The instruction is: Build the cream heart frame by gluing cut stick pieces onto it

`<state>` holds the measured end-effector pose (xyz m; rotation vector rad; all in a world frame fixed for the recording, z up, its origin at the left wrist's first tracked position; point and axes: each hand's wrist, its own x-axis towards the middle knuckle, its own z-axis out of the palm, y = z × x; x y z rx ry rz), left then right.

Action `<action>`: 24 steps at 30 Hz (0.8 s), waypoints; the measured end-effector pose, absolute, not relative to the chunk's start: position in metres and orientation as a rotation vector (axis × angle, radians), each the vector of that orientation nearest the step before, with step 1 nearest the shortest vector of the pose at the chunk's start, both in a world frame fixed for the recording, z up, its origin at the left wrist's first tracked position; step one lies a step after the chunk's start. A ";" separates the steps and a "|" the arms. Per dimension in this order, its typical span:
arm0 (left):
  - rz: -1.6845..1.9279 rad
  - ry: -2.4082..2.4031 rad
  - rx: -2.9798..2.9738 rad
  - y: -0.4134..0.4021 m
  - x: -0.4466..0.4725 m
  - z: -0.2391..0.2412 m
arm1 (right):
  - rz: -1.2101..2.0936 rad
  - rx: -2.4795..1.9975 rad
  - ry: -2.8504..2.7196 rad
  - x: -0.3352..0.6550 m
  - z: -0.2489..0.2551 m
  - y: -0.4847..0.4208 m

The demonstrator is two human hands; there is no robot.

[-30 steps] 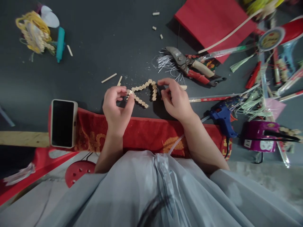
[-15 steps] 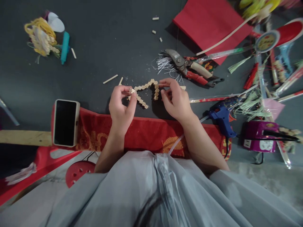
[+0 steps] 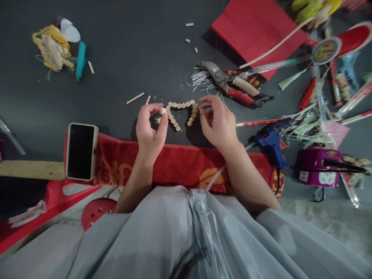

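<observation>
Head view: you work with both hands apart over a dark table point(image 3: 116, 58), a knobbly pale strip point(image 3: 181, 105) lying between them, bent into an arch whose two legs point back toward you. Your left hand point(image 3: 149, 130) pinches a small pale piece point(image 3: 163, 111) between thumb and forefinger at the strip's left bend; whether that piece is joined to the strip you cannot tell from here. Your right hand point(image 3: 217, 122) curls its fingers just beside the right bend, though whether they touch it is unclear. Two thin sticks point(image 3: 135, 98) lie just past your left hand. Beyond your right, pruning shears point(image 3: 245, 85) rest beside a spray of white threads point(image 3: 201, 79), with a sheet of red paper point(image 3: 258, 31) farther off. A red towel point(image 3: 186, 162) stretches along the near edge beneath your forearms, a device with a dark screen point(image 3: 82, 152) at its left end and a blue glue gun point(image 3: 271, 143) at its right.
</observation>
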<state>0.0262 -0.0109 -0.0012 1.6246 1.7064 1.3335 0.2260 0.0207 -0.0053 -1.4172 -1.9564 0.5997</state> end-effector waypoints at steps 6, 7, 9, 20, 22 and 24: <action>1.254 1.720 1.623 -0.017 0.025 -0.002 | 0.605 -1.420 -1.985 0.226 -0.008 0.021; 1.238 1.723 1.625 -0.018 0.025 -0.002 | 0.609 -1.420 -1.986 0.226 -0.009 0.021; 1.208 1.739 1.633 -0.018 0.026 -0.003 | 0.615 -1.414 -1.992 0.226 -0.010 0.021; 1.148 1.778 1.889 -0.017 0.029 0.007 | 0.654 -1.449 -1.970 0.224 -0.008 0.022; 1.061 1.768 2.010 -0.018 0.031 0.011 | 0.668 -1.447 -1.971 0.225 -0.007 0.022; 0.922 1.771 2.098 -0.019 0.034 0.014 | 0.679 -1.435 -1.992 0.226 -0.003 0.022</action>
